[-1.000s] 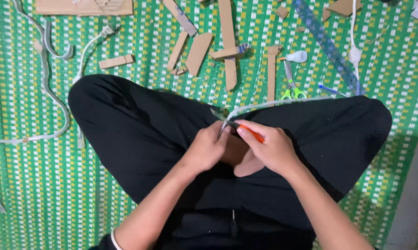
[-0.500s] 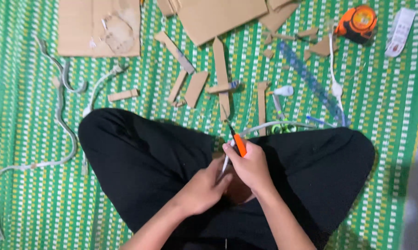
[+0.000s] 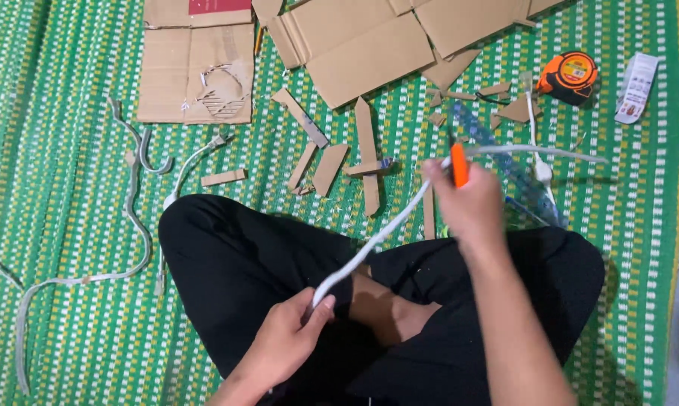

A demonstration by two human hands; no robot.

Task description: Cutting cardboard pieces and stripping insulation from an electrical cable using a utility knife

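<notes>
I sit cross-legged in black trousers on a green woven mat (image 3: pixel 69 338). My left hand (image 3: pixel 285 338) pinches the near end of a long white strip (image 3: pixel 381 234) above my lap. My right hand (image 3: pixel 468 203) is raised over my right knee, holding an orange-handled cutter (image 3: pixel 459 171) against the strip. The strip runs up from my left hand to my right hand, and its far end (image 3: pixel 550 153) trails off to the right. The right hand is blurred.
Flat cardboard sheets (image 3: pixel 369 45) and several cut cardboard strips (image 3: pixel 365 150) lie ahead. An orange tape measure (image 3: pixel 570 75) and a white packet (image 3: pixel 636 86) sit at the far right. Grey-white strips (image 3: pixel 133 218) curl on the mat at left. A clear ruler (image 3: pixel 505 162) lies near my right hand.
My right hand has lifted up and to the right with the cutter, stretching the strip out from my left hand. The view has tilted forward, showing more cardboard.
</notes>
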